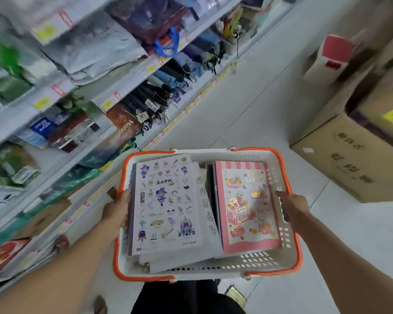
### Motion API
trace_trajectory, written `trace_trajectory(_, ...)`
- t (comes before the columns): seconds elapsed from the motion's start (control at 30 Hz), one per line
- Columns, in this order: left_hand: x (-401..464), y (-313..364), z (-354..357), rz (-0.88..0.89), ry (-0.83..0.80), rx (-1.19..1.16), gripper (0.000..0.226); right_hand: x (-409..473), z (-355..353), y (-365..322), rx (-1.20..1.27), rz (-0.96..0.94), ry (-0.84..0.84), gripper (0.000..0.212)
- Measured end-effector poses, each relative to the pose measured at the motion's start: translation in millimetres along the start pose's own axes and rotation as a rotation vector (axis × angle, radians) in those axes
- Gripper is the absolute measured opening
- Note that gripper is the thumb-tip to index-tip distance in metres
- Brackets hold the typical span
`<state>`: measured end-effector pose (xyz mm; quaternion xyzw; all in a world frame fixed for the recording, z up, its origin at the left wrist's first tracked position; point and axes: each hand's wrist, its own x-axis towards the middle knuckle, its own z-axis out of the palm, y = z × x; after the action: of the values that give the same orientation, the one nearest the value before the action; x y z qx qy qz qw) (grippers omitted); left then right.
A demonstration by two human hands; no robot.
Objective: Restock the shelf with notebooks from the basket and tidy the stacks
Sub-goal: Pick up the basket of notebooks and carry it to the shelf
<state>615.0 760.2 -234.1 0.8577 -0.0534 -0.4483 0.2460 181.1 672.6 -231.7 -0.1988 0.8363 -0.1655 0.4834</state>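
Note:
A white basket point(254, 264) with orange handles is carried in front of me at waist height. Inside lie notebooks: a pale purple one with little witch drawings point(166, 200) on the left pile, a pink one with gold foil point(247, 207) on the right, and a white one with black characters point(205, 200) between them. My left hand point(116, 211) grips the basket's left rim, thumb over the edge beside the purple notebook. My right hand point(290, 205) grips the right rim, fingers curled over the wall.
Store shelves point(82, 132) run along the left, packed with bags, folded umbrellas and packets, with yellow price tags on the edges. Cardboard boxes point(349, 159) stand on the right. A white and pink box point(329, 57) stands farther back. White tiled floor point(259, 98) runs between them.

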Motion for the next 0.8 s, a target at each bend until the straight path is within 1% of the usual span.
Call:
trace_trajectory(0.07, 15.1, 47.7, 32.6, -0.007, 0.011, -0.024, 0.045, 29.7, -4.4, -57.1, -0.011, -0.022, 0.012, 0.038)
trace_trajectory(0.17, 41.5, 121.4, 78.4, -0.027, -0.046, -0.046, 0.048, 72.4, -8.1, -128.4, -0.051, -0.045, 0.039, 0.039)
trace_trajectory(0.27, 62.6, 192.8, 122.3, -0.062, -0.053, -0.009, 0.049, 118.3, -14.6, -198.9, -0.045, -0.046, 0.058, 0.037)
trace_trajectory(0.43, 78.6, 311.0, 192.2, -0.070, -0.064, 0.027, 0.051, 196.5, -32.7, -310.6, -0.033, -0.034, 0.049, 0.041)
trace_trajectory(0.53, 84.7, 382.4, 245.6, -0.098, -0.024, 0.022, 0.051, 261.4, -45.0, -377.5, -0.047, -0.033, 0.013, 0.040)
trace_trajectory(0.67, 104.8, 467.9, 328.7, -0.107, 0.001, 0.007, 0.051, 366.0, -59.9, -469.6, -0.083, -0.019, -0.061, 0.027)
trace_trajectory(0.73, 114.0, 501.5, 369.5, -0.133, 0.038, -0.035, 0.050, 415.6, -70.3, -524.8, -0.116, -0.032, -0.065, 0.030)
trace_trajectory(0.8, 114.9, 536.8, 402.0, -0.155, 0.028, -0.092, 0.051, 449.9, -79.8, -580.6, -0.162, -0.048, -0.070, 0.030)
